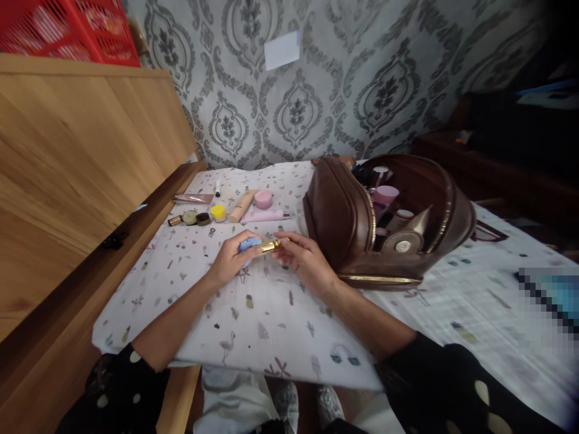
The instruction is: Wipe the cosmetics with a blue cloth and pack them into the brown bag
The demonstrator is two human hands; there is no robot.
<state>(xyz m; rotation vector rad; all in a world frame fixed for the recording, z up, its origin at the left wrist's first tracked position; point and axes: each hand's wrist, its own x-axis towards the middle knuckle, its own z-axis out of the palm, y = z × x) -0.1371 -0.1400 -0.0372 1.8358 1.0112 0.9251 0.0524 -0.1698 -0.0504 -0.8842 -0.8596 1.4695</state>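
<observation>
Above the middle of the cloth-covered table, my left hand (230, 259) is closed around a crumpled light-blue cloth (248, 243) and one end of a gold lipstick tube (266, 247). My right hand (304, 258) pinches the tube's other end, its fingers curled and partly covering that end. Beyond my hands lie a lilac tube (265, 216), a beige tube (241, 206), a pink round jar (263, 199) and a yellow-lidded jar (218, 213). To my right hand's right stands an unzipped brown leather bag (337, 211), with a pink cup-shaped item (386, 195) and other cosmetics inside.
At the back left of the table lie a black-lidded jar (203, 219), a flat pinkish tube (193, 198) and a small white tube (218, 188). A wooden cabinet (90, 132) borders the left side, with a red basket (102, 30) on top. Patterned wallpaper rises behind the table.
</observation>
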